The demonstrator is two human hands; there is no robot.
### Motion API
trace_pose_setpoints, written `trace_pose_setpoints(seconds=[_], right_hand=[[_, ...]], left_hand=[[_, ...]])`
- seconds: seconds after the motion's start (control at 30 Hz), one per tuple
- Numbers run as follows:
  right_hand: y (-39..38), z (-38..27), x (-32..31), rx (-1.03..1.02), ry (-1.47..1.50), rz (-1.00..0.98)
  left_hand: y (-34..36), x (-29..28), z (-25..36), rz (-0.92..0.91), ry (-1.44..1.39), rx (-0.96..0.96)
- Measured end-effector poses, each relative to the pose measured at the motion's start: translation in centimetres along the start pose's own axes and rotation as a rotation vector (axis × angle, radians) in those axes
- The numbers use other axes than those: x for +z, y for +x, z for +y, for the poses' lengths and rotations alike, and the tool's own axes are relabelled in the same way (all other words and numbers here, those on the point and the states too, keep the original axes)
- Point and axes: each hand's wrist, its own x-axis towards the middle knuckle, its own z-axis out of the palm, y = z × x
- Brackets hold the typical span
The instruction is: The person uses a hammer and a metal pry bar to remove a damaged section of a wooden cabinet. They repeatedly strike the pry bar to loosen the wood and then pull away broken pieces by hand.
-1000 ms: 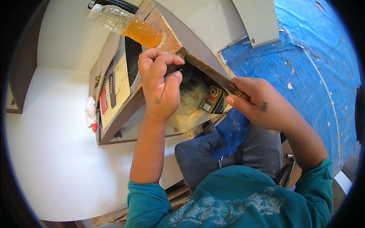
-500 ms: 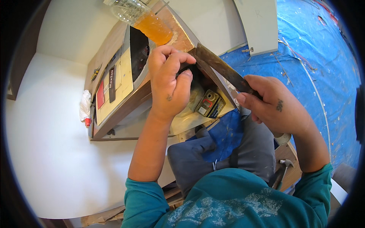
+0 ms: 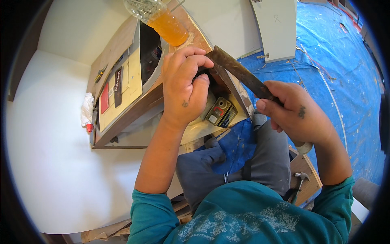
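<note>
We clamp the blade (image 3: 240,74) in our right hand (image 3: 300,109), its broad face more exposed than a second ago, apparently setting its tip for work at the cabinet corner (image 3: 204,44) beside our curled left hand (image 3: 185,87), whose grip we cannot tell.

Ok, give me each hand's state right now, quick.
Left hand: partly curled at the cabinet; whether it holds anything cannot be told.
Right hand: closed, holding a long, dark blade.

Clear plastic bottle (image 3: 170,29) on brown wooden cabinet (image 3: 129,116) — white red-tipped packet (image 3: 87,109) left of cabinet, blue plastic sheet (image 3: 325,105) right — metal-headed hammer (image 3: 300,186) on tan board (image 3: 301,163).
</note>
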Motion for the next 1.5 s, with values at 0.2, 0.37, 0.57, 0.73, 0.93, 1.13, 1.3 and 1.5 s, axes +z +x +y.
trace_pose_setpoints(seconds=[0.2,0.37,0.57,0.73,0.93,1.13,1.3,1.5], right_hand=[[0.0,0.2,-0.3,-0.004,-0.044,0.014],[-0.1,-1.0,-0.6,0.081,0.051,-0.027],[0.0,-1.1,-0.7,0.054,-0.056,-0.037],[0.0,-2.5,-1.0,0.180,0.041,-0.073],[-0.2,-3.0,-0.4,0.163,-0.032,-0.030],[0.1,-3.3,0.0,0.038,-0.210,0.003],[0.9,-3.6,0.0,0.117,-0.142,-0.067],[1.2,-5.2,-0.2,0.197,-0.137,-0.096]], left_hand=[[0.0,0.3,-0.3,-0.008,0.007,0.020],[-0.1,0.1,-0.2,0.001,0.015,0.021],[0.0,0.3,-0.3,0.003,0.022,0.023],[-0.2,0.2,-0.3,0.001,0.024,0.018],[-0.2,0.6,-0.7,0.055,-0.010,0.045],[-0.1,0.9,-0.8,0.087,0.042,0.068],[-1.8,1.4,2.4,0.100,0.047,0.281],[-1.0,6.2,3.9,0.118,-0.275,0.376]])
